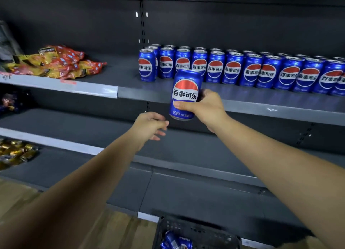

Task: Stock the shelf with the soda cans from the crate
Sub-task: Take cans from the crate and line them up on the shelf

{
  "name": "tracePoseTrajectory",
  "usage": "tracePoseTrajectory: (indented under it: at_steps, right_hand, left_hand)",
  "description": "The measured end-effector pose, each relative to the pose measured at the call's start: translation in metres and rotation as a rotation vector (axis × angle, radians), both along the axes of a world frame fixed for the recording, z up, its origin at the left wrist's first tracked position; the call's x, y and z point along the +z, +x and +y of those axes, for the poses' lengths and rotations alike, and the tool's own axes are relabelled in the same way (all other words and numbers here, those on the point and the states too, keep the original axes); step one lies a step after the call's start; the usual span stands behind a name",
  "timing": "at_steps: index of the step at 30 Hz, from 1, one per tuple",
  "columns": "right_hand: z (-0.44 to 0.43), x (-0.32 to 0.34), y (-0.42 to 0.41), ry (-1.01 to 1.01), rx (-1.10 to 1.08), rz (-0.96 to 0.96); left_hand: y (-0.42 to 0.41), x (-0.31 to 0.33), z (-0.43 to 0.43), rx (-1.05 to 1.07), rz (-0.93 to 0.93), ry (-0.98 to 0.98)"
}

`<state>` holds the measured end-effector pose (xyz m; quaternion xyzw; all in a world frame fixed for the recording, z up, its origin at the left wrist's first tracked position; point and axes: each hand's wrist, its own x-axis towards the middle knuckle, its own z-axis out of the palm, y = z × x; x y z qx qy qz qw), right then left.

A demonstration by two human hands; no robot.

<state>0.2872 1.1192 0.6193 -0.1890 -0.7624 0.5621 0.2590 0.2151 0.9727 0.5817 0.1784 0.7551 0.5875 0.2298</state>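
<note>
My right hand [207,107] grips a blue soda can [185,93] upright, in the air just in front of the upper grey shelf [130,92]. Several matching blue cans [252,71] stand in rows on that shelf, from the centre to the right edge. My left hand [151,125] hovers just below and left of the held can, fingers loosely curled, holding nothing. At the bottom edge sits a black plastic crate [196,230] with blue cans [175,241] lying inside it.
Red and yellow snack bags [57,62] are piled on the upper shelf's left part. Gold-wrapped items [15,151] lie on a lower shelf at left. A second grey shelf [93,129] runs below the upper one. Wooden floor [115,230] shows at the bottom left.
</note>
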Motion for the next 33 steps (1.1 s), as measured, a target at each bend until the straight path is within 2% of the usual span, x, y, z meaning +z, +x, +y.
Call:
tracePoseTrajectory:
  at_steps: [11,16,21,33]
  right_hand:
    - [-0.008,0.015,-0.122,0.219,-0.192,-0.009]
    - [-0.006,0.011,-0.151,0.272,-0.300,-0.044]
    - [-0.002,0.001,-0.174,0.260,-0.347,-0.080]
    - [0.023,-0.010,-0.213,0.303,-0.340,-0.160]
  left_hand:
    - [-0.134,0.037,0.018,-0.090,0.200,-0.024]
    - [-0.172,0.039,0.023,-0.046,0.257,0.026]
    - [-0.203,0.037,0.026,0.022,0.415,-0.078]
    - [-0.250,0.023,0.051,0.026,0.435,-0.174]
